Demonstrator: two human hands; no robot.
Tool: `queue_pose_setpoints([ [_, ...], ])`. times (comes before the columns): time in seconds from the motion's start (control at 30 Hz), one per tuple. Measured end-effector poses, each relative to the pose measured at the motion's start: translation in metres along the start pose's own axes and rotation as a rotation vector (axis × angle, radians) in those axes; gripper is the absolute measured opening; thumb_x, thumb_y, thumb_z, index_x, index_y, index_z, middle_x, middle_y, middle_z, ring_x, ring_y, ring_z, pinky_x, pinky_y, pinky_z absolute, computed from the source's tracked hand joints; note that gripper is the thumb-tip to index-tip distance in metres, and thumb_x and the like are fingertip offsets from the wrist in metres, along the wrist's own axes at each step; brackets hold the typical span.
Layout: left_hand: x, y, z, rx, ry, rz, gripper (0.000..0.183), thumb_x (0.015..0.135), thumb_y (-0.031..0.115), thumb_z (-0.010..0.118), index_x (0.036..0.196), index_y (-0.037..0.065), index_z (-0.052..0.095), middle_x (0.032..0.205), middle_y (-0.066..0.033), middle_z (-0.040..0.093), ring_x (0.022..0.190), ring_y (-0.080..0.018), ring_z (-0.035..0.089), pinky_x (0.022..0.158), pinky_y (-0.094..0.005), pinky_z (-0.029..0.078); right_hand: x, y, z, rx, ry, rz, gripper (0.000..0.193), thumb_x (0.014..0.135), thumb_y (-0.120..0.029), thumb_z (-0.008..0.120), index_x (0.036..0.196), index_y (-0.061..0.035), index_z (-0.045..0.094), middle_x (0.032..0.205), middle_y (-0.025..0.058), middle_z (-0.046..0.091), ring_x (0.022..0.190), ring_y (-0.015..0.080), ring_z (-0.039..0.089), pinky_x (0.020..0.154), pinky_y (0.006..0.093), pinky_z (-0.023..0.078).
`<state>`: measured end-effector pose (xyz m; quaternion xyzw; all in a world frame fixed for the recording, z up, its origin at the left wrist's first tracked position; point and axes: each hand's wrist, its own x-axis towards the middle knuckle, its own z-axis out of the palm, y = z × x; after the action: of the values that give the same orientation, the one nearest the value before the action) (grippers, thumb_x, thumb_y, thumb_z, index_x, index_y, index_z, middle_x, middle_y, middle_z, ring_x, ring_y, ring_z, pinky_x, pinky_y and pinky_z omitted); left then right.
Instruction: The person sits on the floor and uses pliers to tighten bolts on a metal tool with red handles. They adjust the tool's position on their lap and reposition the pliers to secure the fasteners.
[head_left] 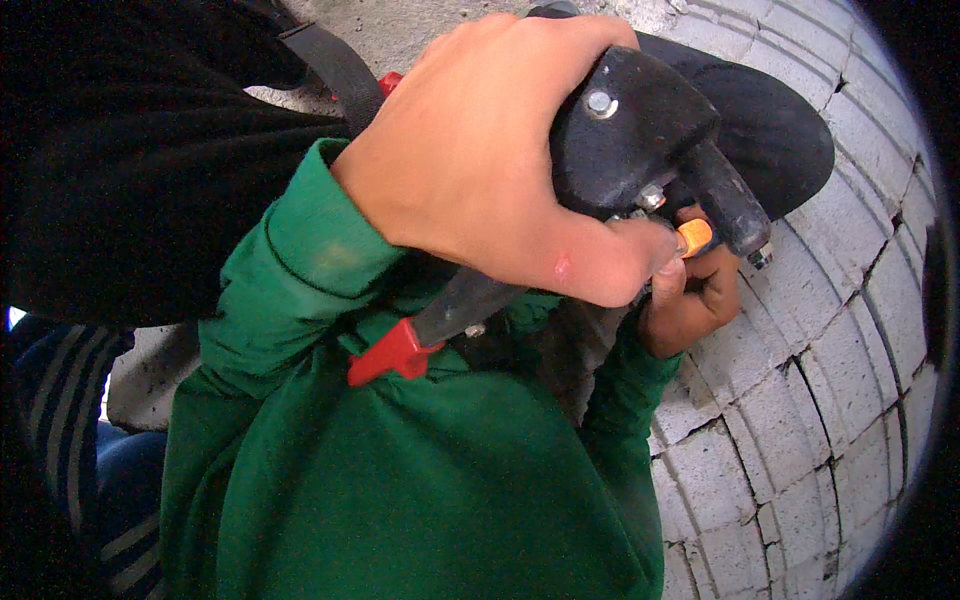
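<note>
Rec, imo: brace blk housing (640, 130) w/ L grip (490, 165), keep it still, let R grip (695, 305) do fine work at orange pc (694, 237), light pressure. On my feed: housing up R of ctr, over pale pavers (710, 480). L grip clamped on housing, thumb by orange pc. R grip curled just below; can't tell if it's pinching pc.
</note>
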<state>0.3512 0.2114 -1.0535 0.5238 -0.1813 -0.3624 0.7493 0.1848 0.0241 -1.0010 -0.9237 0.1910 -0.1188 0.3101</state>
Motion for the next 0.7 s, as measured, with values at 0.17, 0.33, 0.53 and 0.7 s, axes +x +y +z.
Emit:
queue_pose_setpoints([
  [0.17, 0.004, -0.003, -0.003, -0.005, -0.034, 0.002, 0.039, 0.092, 0.039, 0.059, 0.095, 0.0, 0.06, 0.077, -0.0083, 0.061, 0.072, -0.0146, 0.057, 0.066, -0.0313, 0.046, -0.001, 0.001, -0.001, -0.006, -0.055, -0.013, 0.037, 0.065, -0.029, 0.081, 0.071, -0.0119, 0.048, 0.111, 0.0172, 0.064, 0.107, 0.0339, 0.057, 0.105, 0.0551, 0.025],
  [0.33, 0.004, -0.006, -0.003, -0.004, -0.033, 0.014, 0.04, 0.092, 0.039, 0.059, 0.097, 0.0, 0.06, 0.077, -0.0089, 0.061, 0.073, -0.0158, 0.058, 0.067, -0.0317, 0.047, -0.007, 0.006, 0.007, -0.067, -0.087, -0.246, 0.052, 0.062, -0.033, 0.083, 0.094, -0.0185, 0.044, 0.13, 0.0243, 0.054, 0.116, 0.0378, 0.054, 0.11, 0.0575, 0.018],
  [0.53, 0.001, -0.006, -0.006, -0.005, -0.034, 0.023, 0.04, 0.092, 0.04, 0.059, 0.099, 0.0, 0.06, 0.078, -0.0095, 0.062, 0.073, -0.0174, 0.06, 0.067, -0.0322, 0.048, -0.011, 0.023, 0.022, -0.199, 0.087, -0.368, 0.054, 0.071, -0.029, 0.075, 0.11, -0.0113, 0.041, 0.133, 0.0305, 0.049, 0.117, 0.043, 0.051, 0.101, 0.0533, 0.034],
  [0.7, -0.001, -0.017, -0.005, -0.074, -0.028, 0.043, 0.041, 0.091, 0.04, 0.059, 0.101, 0.0, 0.059, 0.079, -0.0101, 0.063, 0.073, -0.0187, 0.061, 0.068, -0.0326, 0.049, 0.001, 0.001, 0.015, -0.613, -0.085, -0.45, 0.067, 0.078, -0.025, 0.064, 0.136, -0.001, 0.041, 0.133, 0.0314, 0.048, 0.116, 0.0436, 0.05, 0.098, 0.0525, 0.037],
])
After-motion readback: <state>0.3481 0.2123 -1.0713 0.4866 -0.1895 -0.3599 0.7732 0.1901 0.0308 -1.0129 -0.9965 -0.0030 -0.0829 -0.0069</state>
